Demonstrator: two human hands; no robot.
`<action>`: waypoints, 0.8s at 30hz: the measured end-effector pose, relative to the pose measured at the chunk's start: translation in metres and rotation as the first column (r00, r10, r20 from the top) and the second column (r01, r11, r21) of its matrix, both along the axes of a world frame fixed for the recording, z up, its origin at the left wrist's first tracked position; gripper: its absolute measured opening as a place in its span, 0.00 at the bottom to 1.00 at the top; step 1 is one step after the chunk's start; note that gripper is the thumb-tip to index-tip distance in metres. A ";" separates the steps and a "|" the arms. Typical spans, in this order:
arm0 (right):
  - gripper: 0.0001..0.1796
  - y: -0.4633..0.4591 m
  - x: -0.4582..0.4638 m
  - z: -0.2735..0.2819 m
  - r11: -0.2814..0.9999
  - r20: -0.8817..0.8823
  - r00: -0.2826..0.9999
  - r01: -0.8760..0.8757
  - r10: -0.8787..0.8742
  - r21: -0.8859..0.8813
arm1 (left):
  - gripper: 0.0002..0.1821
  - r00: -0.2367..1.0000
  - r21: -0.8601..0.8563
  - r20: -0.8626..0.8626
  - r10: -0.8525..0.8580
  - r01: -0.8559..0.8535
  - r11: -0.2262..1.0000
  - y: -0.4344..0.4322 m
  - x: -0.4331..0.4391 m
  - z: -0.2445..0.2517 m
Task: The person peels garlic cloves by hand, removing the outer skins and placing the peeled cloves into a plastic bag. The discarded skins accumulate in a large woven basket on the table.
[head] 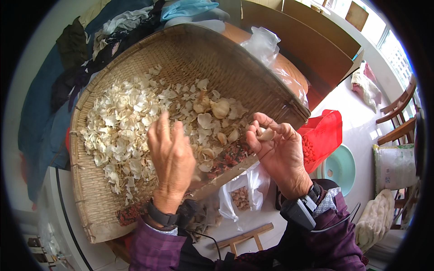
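A garlic clove [266,134] sits between the thumb and fingers of my right hand [278,154], over the right end of a woven bamboo winnowing basket [210,54]. My left hand [173,154] hovers above the basket's middle, back upward and fingers apart; its palm side is hidden, and nothing shows in it. A heap of dry garlic skins [123,115] fills the basket's left half. Close to the hands lie a garlic bulb [220,108], a second, partly stripped bulb [201,102], and loose garlic cloves [233,136].
Below the basket's front edge hangs a white plastic bag [254,186] with cloves inside. To the right are a red bag [325,130] with reddish contents, a mint-green basin [344,169] and wooden chairs [400,132]. Cardboard [305,44] stands behind; clothes [71,44] lie at left.
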State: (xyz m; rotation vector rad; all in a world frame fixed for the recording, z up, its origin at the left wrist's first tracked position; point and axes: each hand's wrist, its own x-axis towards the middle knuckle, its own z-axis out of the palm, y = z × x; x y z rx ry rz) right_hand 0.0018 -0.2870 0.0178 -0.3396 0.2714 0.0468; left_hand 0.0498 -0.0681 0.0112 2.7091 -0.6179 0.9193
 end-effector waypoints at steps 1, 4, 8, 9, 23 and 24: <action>0.14 -0.004 0.000 -0.001 1.000 -0.008 1.000 0.022 -0.022 0.003 | 0.16 0.997 0.011 0.020 -0.069 0.068 0.998 -0.007 0.000 -0.002; 0.11 -0.013 0.002 -0.007 0.995 -0.134 0.990 0.019 -0.031 -0.094 | 0.15 0.900 -0.165 -0.207 -0.383 0.354 0.921 -0.027 -0.005 -0.009; 0.08 -0.022 0.002 -0.011 0.986 -0.175 0.982 -0.099 0.075 -0.133 | 0.15 0.878 -0.024 -0.249 -0.408 0.415 0.909 -0.043 0.000 -0.016; 0.08 -0.022 0.001 -0.011 0.980 -0.126 0.988 -0.112 0.092 -0.164 | 0.13 0.879 0.012 -0.253 -0.404 0.421 0.907 -0.045 0.002 -0.018; 0.11 0.003 -0.001 -0.020 0.900 -0.207 0.966 -0.224 0.155 -0.373 | 0.08 0.702 -0.623 -0.519 -0.487 0.079 0.778 -0.031 0.024 -0.024; 0.11 0.005 -0.001 -0.021 0.895 -0.191 0.966 -0.235 0.173 -0.378 | 0.10 0.610 -0.734 -0.532 -0.587 0.013 0.679 -0.026 0.024 -0.019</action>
